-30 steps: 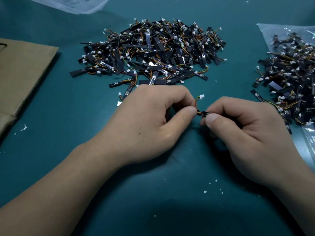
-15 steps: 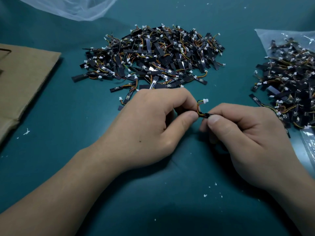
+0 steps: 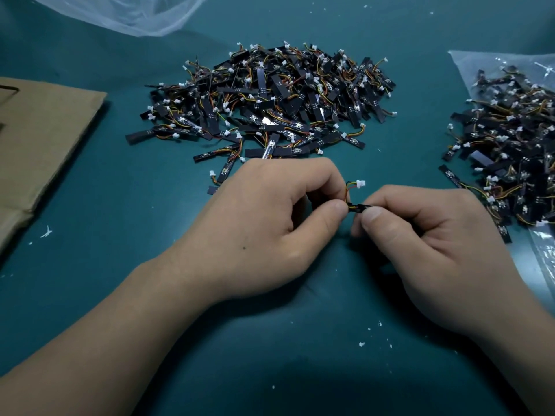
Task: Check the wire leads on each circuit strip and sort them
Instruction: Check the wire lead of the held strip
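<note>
Head view: left hand [image 3: 270, 226], right hand [image 3: 435, 250] pinch circuit strip [image 3: 358, 207] lying left-right; wire leads [image 3: 348, 190] arch upward.

the large pile of circuit strips [image 3: 267, 106] lies on the surface [image 3: 300, 340]. left of the pile is a cardboard sheet [image 3: 45, 139]; behind it to the left, a plastic sheet [image 3: 135, 13]. right of the pile, a second heap [image 3: 510, 151] rests on a plastic bag [image 3: 468, 70]. just before the pile, the left hand [image 3: 270, 226] and right hand [image 3: 435, 250] pinch a single strip [image 3: 357, 208] between them.
</note>
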{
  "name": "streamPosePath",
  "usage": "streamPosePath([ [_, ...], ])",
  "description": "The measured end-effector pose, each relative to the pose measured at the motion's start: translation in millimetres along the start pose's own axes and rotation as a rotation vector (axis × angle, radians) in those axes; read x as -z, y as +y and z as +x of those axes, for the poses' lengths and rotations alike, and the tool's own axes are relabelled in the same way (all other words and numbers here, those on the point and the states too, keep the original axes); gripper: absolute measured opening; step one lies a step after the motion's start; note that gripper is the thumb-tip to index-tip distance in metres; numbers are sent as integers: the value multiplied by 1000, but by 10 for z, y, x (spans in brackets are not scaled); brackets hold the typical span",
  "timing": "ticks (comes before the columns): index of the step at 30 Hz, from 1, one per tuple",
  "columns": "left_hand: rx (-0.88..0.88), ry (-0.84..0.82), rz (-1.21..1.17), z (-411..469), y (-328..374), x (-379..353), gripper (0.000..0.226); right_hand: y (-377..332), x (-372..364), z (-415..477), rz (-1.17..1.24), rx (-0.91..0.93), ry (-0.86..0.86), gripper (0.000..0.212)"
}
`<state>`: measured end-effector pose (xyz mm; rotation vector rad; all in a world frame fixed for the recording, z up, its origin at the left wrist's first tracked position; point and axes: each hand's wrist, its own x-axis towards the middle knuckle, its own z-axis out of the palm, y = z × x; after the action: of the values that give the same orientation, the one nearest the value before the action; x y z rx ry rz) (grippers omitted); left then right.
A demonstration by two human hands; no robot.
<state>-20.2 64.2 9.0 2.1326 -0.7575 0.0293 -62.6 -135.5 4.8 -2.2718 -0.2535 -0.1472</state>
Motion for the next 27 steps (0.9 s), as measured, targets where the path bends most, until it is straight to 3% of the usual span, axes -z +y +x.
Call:
streamPosePath([
  [27,10,19,4,0,-16,-11,11,-29,3,14,-2,-4,-4,28],
])
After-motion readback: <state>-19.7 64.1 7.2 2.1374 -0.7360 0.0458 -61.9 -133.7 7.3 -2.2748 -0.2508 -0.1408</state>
